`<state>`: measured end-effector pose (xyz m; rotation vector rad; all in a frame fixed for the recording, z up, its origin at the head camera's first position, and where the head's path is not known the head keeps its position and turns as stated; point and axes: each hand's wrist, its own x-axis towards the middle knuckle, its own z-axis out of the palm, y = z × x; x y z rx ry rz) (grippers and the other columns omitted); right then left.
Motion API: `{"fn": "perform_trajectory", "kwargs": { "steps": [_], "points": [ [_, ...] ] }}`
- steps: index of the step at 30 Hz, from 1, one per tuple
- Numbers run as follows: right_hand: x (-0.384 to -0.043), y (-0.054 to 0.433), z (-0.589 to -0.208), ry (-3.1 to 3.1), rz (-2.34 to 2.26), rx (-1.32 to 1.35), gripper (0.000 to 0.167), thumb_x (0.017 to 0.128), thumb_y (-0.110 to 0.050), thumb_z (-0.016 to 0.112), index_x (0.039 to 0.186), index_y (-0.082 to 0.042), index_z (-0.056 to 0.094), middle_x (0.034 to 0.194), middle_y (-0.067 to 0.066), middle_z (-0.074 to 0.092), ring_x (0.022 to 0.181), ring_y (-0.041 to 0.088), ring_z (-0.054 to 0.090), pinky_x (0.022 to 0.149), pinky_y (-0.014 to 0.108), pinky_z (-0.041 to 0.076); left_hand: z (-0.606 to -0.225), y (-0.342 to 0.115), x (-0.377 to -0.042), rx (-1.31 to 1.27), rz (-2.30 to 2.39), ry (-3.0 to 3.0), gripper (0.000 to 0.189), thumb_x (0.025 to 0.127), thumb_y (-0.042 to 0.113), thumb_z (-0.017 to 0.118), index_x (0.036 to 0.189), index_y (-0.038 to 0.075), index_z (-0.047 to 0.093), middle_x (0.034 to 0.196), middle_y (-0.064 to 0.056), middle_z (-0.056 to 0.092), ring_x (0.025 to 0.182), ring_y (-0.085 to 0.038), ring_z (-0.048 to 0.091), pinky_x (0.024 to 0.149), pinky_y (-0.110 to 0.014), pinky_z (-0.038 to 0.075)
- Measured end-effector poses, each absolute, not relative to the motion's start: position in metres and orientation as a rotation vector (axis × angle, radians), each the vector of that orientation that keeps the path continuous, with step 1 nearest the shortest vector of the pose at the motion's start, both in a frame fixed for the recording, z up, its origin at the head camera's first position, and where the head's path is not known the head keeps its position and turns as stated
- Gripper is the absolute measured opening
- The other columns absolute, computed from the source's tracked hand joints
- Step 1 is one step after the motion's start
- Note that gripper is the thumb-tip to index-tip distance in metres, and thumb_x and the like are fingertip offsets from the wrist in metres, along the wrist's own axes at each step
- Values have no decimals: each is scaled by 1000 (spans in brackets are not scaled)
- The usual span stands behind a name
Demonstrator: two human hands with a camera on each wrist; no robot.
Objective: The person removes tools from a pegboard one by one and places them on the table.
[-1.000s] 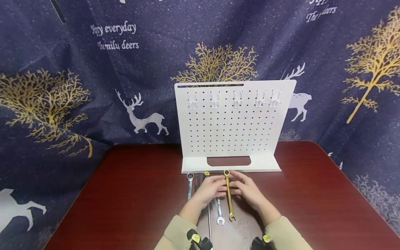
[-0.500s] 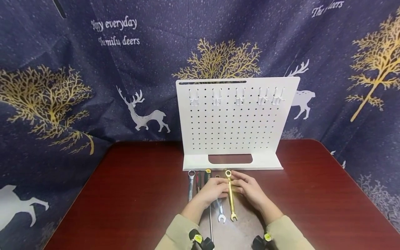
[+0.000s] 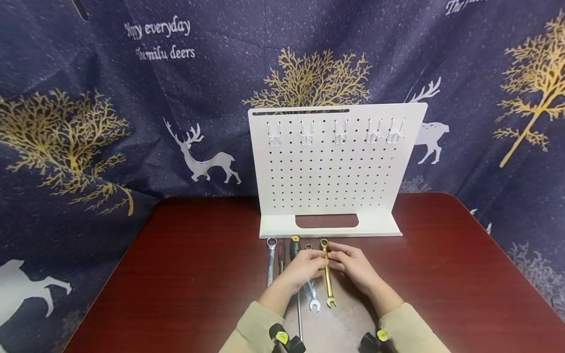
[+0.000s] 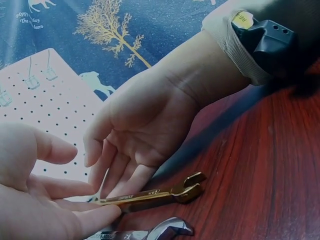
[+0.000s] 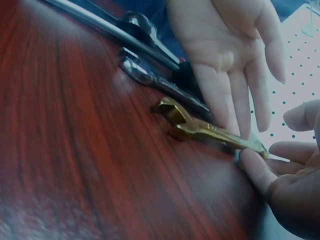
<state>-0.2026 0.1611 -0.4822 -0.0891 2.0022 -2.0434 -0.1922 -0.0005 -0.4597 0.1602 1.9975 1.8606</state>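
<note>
A gold combination wrench point(image 3: 328, 287) lies on the dark red table between the two hands, ring end toward the pegboard. From its left, my left hand point(image 3: 303, 269) reaches in with fingers extended, the tips at the wrench's shaft. My right hand point(image 3: 356, 272) comes from the other side, its fingertips also at the shaft near the ring. The right wrist view shows the wrench's open end point(image 5: 182, 122) and fairly straight fingers on both hands. Partly under the left hand lies a silver combination wrench point(image 3: 313, 298).
Left of the hands lie a black-and-yellow-handled screwdriver point(image 3: 295, 246), a red-and-black-handled screwdriver point(image 3: 281, 252) and another silver wrench point(image 3: 270, 267). A white pegboard point(image 3: 326, 181) with several hooks stands behind them, before a blue patterned cloth point(image 3: 212, 98).
The head view has tilted slightly, so the scene sits a little higher. Both hands stay beside the gold wrench, with hardly any movement.
</note>
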Motion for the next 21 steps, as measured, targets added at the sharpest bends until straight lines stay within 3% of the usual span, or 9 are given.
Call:
{"fn": "perform_trajectory", "kwargs": {
  "steps": [7,8,10,12,14,15,21],
  "points": [
    [-200,161,-479,1974,-2065,-84,47,94,-5,46,136,15,36,140,33,39,107,10,59,90,26,53,-456,2,-192,140,1802,2057,37,89,11,55,119,-10,58,123,-22,59,114,-34,58,95,-45,51],
    [-200,161,-479,1967,-2069,-82,47,94,-5,46,136,15,36,140,33,39,106,8,59,90,25,53,-455,2,-191,146,1781,2083,36,89,12,56,119,-8,60,120,-19,61,110,-31,61,92,-42,53],
    [-199,162,-480,1959,-2068,-97,48,94,-5,46,136,16,35,141,34,37,104,5,59,90,25,53,-454,2,-190,138,1735,2125,35,88,14,57,116,-5,63,98,-10,67,88,-20,65,74,-31,57],
    [-199,162,-481,1950,-2069,-114,49,95,-5,45,136,17,34,141,35,36,103,3,59,90,24,53,-452,3,-188,130,1706,2154,33,87,15,58,114,-2,65,73,0,62,65,-9,57,55,-21,48],
    [-199,162,-482,1939,-2071,-128,49,95,-6,45,137,17,33,142,35,35,102,2,59,90,23,52,-451,3,-187,129,1685,2174,32,86,16,59,113,0,66,57,6,48,52,-4,42,46,-16,32],
    [-199,162,-482,1937,-2071,-136,50,95,-7,45,137,17,33,142,36,35,102,1,59,90,23,52,-450,3,-187,133,1677,2179,32,86,16,59,113,0,66,54,6,42,49,-4,37,45,-16,28],
    [-199,164,-483,1929,-2066,-163,51,95,-9,46,137,17,33,141,36,36,102,1,59,91,23,52,-447,3,-186,154,1642,2213,34,87,18,58,115,1,66,59,4,46,50,-7,39,46,-18,30]
  ]
}}
